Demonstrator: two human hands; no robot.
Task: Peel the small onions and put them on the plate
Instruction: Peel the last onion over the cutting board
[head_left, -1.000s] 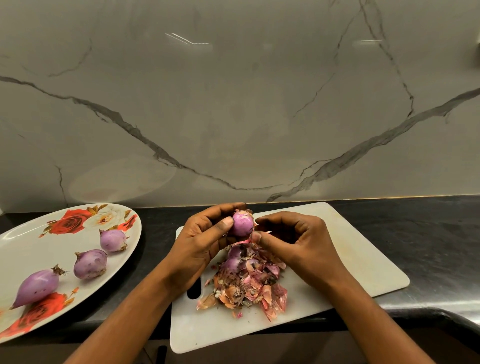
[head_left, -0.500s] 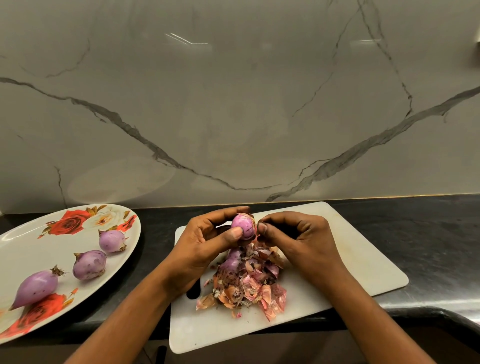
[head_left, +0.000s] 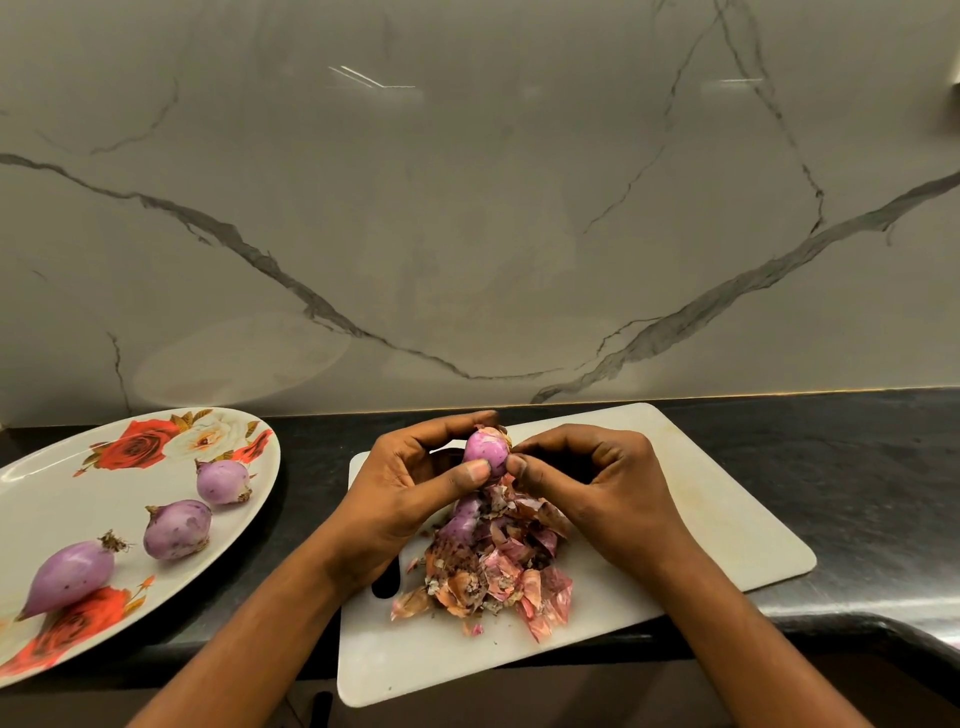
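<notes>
Centrally, left hand (head_left: 410, 483) grips an onion (head_left: 485, 453) above the peels (head_left: 493, 571); right hand (head_left: 587, 483) pinches its skin. Lower left: plate (head_left: 62, 499) bearing three onions.

The oval white plate with red rose print (head_left: 67, 499) is gleaming, smooth and glossy like glazed ware. The three peeled purple onions (head_left: 177, 529) on it are showing sleek, faintly shiny surfaces, as is the small round purple onion (head_left: 485, 452) above the board. The flat white plastic-looking cutting board (head_left: 701, 519) is looking matt. The heap of pink-brown onion peels (head_left: 493, 577) is looking dry, thin and papery. The black stone countertop (head_left: 857, 467) is shining, polished. The grey-veined marble wall (head_left: 467, 208) is reflecting lamps glossily.
</notes>
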